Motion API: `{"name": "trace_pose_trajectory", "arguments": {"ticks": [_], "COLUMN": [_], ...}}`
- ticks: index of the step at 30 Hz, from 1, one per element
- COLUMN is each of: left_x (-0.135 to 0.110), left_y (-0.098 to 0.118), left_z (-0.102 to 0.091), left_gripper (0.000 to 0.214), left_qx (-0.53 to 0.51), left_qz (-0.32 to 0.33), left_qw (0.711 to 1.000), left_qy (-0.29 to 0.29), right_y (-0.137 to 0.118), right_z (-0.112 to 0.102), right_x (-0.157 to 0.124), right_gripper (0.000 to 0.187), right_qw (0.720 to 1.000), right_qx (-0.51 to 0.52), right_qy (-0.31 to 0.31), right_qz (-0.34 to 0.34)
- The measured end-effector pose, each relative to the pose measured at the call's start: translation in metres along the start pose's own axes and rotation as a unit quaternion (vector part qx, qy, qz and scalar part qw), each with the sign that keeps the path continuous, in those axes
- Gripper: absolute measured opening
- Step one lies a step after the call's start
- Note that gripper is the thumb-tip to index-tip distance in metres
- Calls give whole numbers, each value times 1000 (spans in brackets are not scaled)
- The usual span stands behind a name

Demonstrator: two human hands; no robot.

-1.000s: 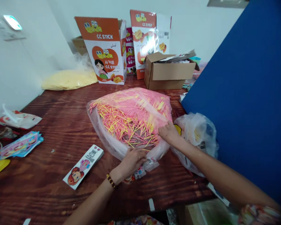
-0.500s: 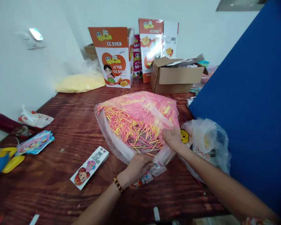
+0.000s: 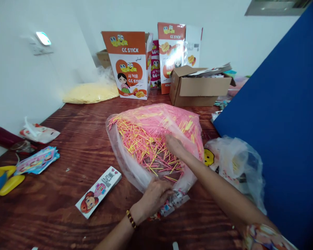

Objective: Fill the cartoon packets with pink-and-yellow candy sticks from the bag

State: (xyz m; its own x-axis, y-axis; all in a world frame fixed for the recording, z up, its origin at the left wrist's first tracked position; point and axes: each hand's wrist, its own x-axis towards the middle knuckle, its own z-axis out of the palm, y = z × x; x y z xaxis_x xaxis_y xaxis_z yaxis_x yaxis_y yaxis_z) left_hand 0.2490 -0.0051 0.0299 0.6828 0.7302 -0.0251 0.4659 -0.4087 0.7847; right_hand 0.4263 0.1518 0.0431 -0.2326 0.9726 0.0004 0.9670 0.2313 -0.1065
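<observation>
A big clear plastic bag (image 3: 125,163) full of thin pink and yellow sticks (image 3: 143,135) lies open on the wooden table (image 3: 67,208). My right hand (image 3: 173,144) is inside the bag's mouth, fingers curled down among the sticks. My left hand (image 3: 154,197) is closed on the near lip of the bag, together with a small printed packet (image 3: 172,205) under it. A flat printed card box (image 3: 99,191) lies left of my left hand.
Tall "CC STICK" cartons (image 3: 130,64) and an open brown box (image 3: 198,86) stand at the back. A yellow-filled bag (image 3: 91,92) lies back left. A crumpled plastic bag (image 3: 234,166) and a blue panel (image 3: 281,121) are on the right. Printed packets (image 3: 38,160) lie far left.
My right hand has moved from the bag's right edge leftward and deeper into the sticks. My left hand keeps hold of the near lip. The camera view has shifted slightly.
</observation>
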Motion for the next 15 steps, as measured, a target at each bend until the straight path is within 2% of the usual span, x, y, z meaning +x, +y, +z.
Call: {"name": "trace_pose_trajectory", "arguments": {"ticks": [2,4,8,12,15], "left_x": [0,1,2,2,0], "left_y": [0,-1,-2,-4,-5], "left_z": [2,4,7,8,9], "left_gripper": [19,18,20,19,20], "left_qx": [-3,2,6,4,-11], "left_qz": [-5,-10,2,9,0], "left_qw": [1000,1000,1000,1000,1000], "left_qy": [-2,-3,8,16,25], "right_y": [15,37,72,82,83], "right_z": [-5,-10,-8,7,12], "right_x": [15,24,17,2,1], "right_gripper": [47,41,37,44,45], "right_qw": [999,998,997,998,998], "right_qx": [-5,-19,-47,-62,-64], "right_qy": [31,62,55,21,19], "right_qz": [24,25,27,22,22]}}
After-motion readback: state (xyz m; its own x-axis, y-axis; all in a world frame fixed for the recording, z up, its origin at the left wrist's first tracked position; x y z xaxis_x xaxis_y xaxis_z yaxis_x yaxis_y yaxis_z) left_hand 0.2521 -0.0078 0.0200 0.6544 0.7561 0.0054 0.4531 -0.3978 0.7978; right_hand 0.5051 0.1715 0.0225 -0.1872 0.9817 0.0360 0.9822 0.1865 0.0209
